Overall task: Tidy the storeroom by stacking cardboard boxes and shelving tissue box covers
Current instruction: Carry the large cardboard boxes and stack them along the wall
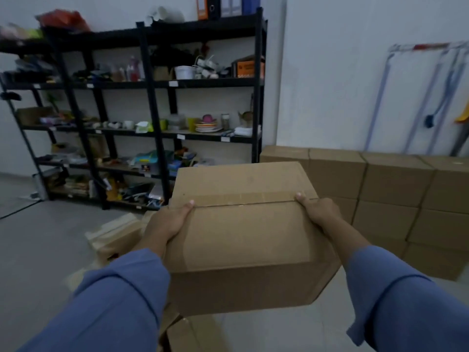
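Note:
A taped brown cardboard box (243, 232) is held up in the air at the centre of the head view. My left hand (168, 222) grips its left side, thumb on the top near the tape seam. My right hand (318, 208) grips its right side the same way. Both arms wear blue sleeves. A stack of similar cardboard boxes (396, 199) stands against the white wall on the right, two rows high. No tissue box covers can be made out.
A black metal shelving unit (152, 118) full of mixed clutter fills the back left. More cardboard boxes (114, 237) lie on the grey floor under my left arm, and another box (193, 336) below. Poles and a mop (431, 102) lean at the far right wall.

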